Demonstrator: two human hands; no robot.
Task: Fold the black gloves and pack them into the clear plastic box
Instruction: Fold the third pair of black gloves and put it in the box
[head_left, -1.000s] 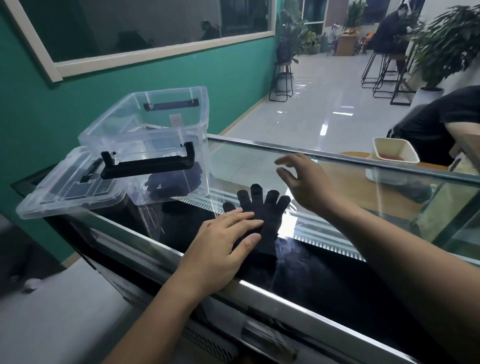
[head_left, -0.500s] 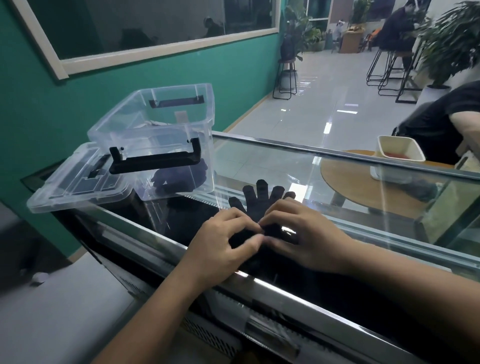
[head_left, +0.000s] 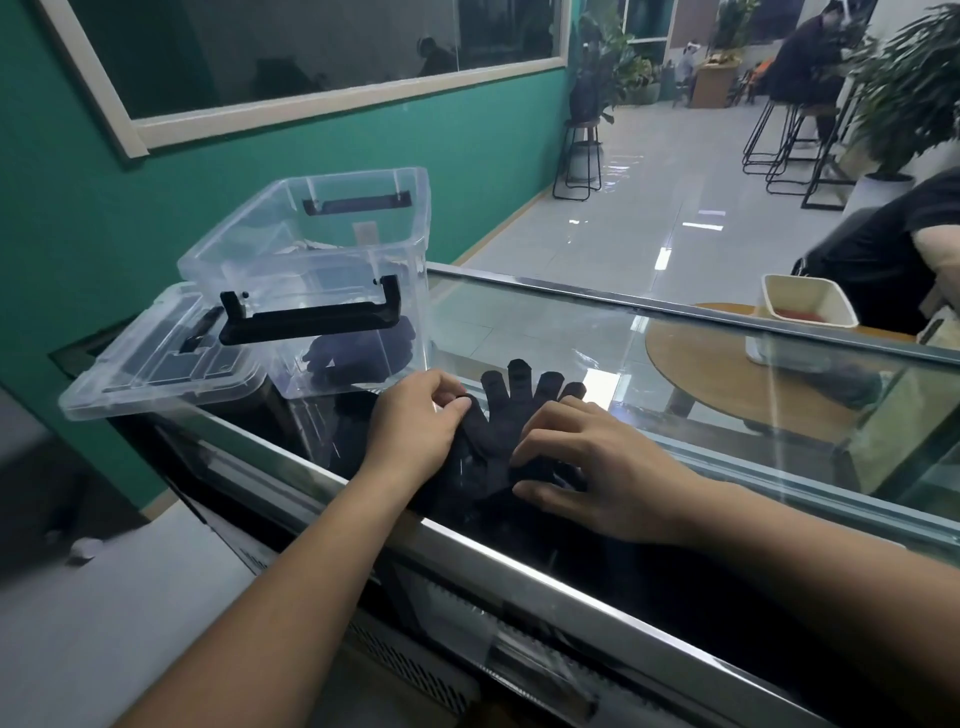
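- Lid (head_left: 156, 364): I count one, off, lying against the left side of the clear plastic box (head_left: 311, 228).
- Clear plastic box: one, open. A dark bundle (head_left: 363, 348) lies inside, probably packed gloves; number unreadable.
- Left hand (head_left: 415, 421): just right of the box, pinching the glove's edge.
- Black glove (head_left: 514, 410): one, flat, right of the box; folding and packing remain.
- Right hand (head_left: 597, 467): farther right, curled fingertips gripping the glove.

Soft, even indoor light, sharp in the middle.
Bright streaks glare on the polished floor (head_left: 675, 208) and the glass desk (head_left: 519, 332); wide-angle bending curves the edges, and the far corners look slightly smeared.
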